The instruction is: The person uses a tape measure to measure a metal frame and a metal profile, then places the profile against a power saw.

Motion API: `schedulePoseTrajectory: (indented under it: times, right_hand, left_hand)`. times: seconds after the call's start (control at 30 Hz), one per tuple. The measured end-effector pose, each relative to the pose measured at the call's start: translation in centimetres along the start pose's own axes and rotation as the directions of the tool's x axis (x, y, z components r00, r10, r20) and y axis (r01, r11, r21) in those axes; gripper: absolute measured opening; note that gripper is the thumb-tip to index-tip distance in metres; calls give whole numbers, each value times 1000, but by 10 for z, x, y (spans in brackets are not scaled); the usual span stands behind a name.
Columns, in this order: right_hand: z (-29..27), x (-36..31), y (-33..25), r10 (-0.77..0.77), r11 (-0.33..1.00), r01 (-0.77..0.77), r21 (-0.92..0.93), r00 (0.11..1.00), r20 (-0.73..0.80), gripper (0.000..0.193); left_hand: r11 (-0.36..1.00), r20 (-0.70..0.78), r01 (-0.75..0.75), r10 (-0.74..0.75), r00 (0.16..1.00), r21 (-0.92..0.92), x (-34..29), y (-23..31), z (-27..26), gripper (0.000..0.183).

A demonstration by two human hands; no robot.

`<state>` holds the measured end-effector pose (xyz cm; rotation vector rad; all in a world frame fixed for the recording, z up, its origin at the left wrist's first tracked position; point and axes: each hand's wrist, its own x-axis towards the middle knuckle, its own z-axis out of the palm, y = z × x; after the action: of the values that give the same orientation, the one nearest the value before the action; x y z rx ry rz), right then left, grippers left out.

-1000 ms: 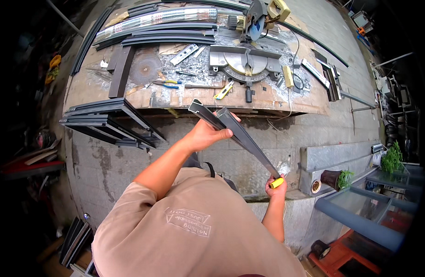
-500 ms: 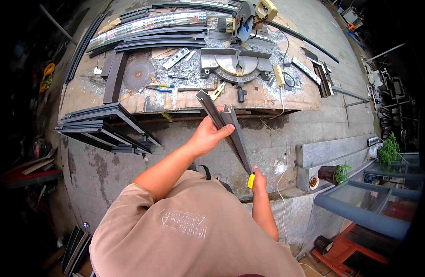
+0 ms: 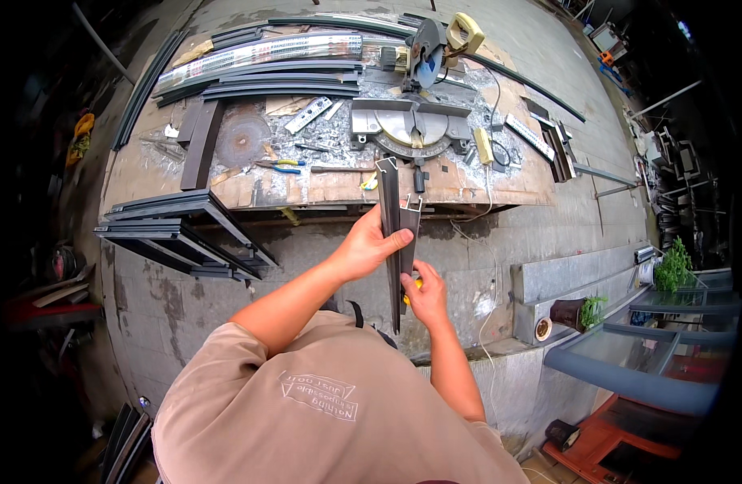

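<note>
In front of my body, my left hand (image 3: 366, 247) is closed around two dark grey metal profiles. The longer profile (image 3: 388, 192) stands nearly upright in the picture, its hollow end toward the bench. Beside it on the right lies a shorter profile (image 3: 411, 222) with a channel-shaped end. Below my left hand, my right hand (image 3: 430, 298) is closed at the shorter profile's edge, around a yellow tape measure (image 3: 418, 283). Fingers cover most of that tape measure, and whether its blade is out cannot be seen.
A workbench (image 3: 322, 194) strewn with metal chips carries a miter saw (image 3: 415, 121), pliers (image 3: 280, 166) and stacked dark profiles (image 3: 282, 81). Joined dark frames (image 3: 185, 230) stand at its left front corner. A white cord (image 3: 485, 331) trails over the floor at right. Potted plants (image 3: 581, 313) stand farther right.
Both profiles have swung from a slant to nearly upright, their lower ends moving left. My right hand has come up and left with the tape measure, closer to my left hand.
</note>
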<state>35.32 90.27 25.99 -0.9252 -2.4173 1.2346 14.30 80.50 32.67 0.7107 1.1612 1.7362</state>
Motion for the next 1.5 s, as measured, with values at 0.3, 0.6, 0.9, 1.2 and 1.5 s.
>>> schedulePoseTrajectory:
  times: [0.3,0.6,0.9,1.2,1.5]
  right_hand:
    - [-57,5,-46,-81,996,81,22,996,23,38]
    - [-46,1,-63,-87,996,82,33,978,192,41]
    - [-42,-1,-60,-12,997,-5,80,976,219,41]
    - [-39,-2,-54,-12,1000,7,29,979,203,40]
    - [-41,1,-60,28,998,-39,44,970,240,40]
  left_hand:
    - [982,41,-44,52,998,-186,15,-17,-35,59]
    - [897,111,97,-54,992,-430,16,-36,-38,57]
    - [921,38,114,-108,993,-373,24,-37,-37,70]
    - [903,58,114,-99,993,-415,25,-26,-27,71]
    - [858,74,124,-100,992,-498,24,-31,-20,68]
